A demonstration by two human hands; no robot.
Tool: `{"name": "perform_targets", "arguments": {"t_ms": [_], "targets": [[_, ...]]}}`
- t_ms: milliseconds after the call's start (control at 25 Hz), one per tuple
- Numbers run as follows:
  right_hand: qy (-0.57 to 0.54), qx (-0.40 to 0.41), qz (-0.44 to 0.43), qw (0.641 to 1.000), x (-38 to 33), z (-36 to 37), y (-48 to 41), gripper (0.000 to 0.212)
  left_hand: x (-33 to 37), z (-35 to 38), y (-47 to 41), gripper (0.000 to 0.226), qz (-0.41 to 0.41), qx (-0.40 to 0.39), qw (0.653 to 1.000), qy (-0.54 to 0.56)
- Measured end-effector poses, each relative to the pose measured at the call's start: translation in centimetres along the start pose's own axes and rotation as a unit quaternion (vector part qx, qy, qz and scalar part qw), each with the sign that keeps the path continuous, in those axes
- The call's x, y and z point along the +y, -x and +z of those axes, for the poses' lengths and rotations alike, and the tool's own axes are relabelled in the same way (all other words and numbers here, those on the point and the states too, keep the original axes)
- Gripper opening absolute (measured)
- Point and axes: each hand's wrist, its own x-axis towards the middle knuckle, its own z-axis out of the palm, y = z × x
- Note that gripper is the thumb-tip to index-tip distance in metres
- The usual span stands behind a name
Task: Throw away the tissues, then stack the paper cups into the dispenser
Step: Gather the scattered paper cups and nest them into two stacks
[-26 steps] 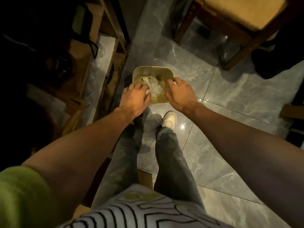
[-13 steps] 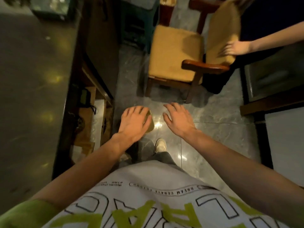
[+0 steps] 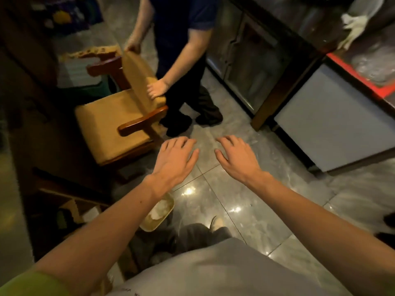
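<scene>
Down on the grey marble-tiled floor [image 3: 245,221], close to the wearer's own shoe, stands a small tan plastic waste bin [image 3: 169,207], partly hidden under the left forearm. Crumpled white tissues [image 3: 159,210] lie inside it, so the throwing-away step looks done. The bin stands upright with its mouth facing up. From the part that shows, its long axis seems to run from near the wearer's feet toward the dark wooden furniture beside it, though the forearm covers too much to be sure.

Both arms reach forward above the floor, well above and beyond the bin. The left hand [image 3: 174,161] is palm down with its fingers [image 3: 181,144] spread and relaxed, holding nothing. The right hand [image 3: 237,161] matches it, fingers [image 3: 230,141] apart and empty.

The paper cups and the dispenser are not in view, so the stacking appears wholly left to do.

Ahead, a second person in a dark blue shirt [image 3: 181,13] handles the back cushion of a tan-cushioned wooden armchair [image 3: 111,122].
</scene>
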Motion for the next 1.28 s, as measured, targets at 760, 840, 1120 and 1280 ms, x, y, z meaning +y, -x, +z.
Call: {"name": "perform_targets", "arguments": {"t_ms": [760,840,1120,1280], "targets": [[0.012,0.143,0.072,0.987,25.6,-14.3,-10.3,0.043,19.8,2.5,-28.0,0.039,0.111,0.031,0.993,-0.015],[0.018,0.148,0.071,0.986,27.1,-15.2,-13.0,0.043,20.1,2.5,-31.4,0.038,0.120,0.044,0.992,-0.013],[0.014,0.170,0.081,0.982,31.8,-18.9,-26.7,0.040,18.3,2.2,-46.9,0.040,0.114,0.060,0.991,0.032],[0.020,0.181,0.076,0.980,33.5,-21.2,-35.4,0.041,16.9,0.7,-55.7,0.040,0.118,0.083,0.989,0.031]]}}
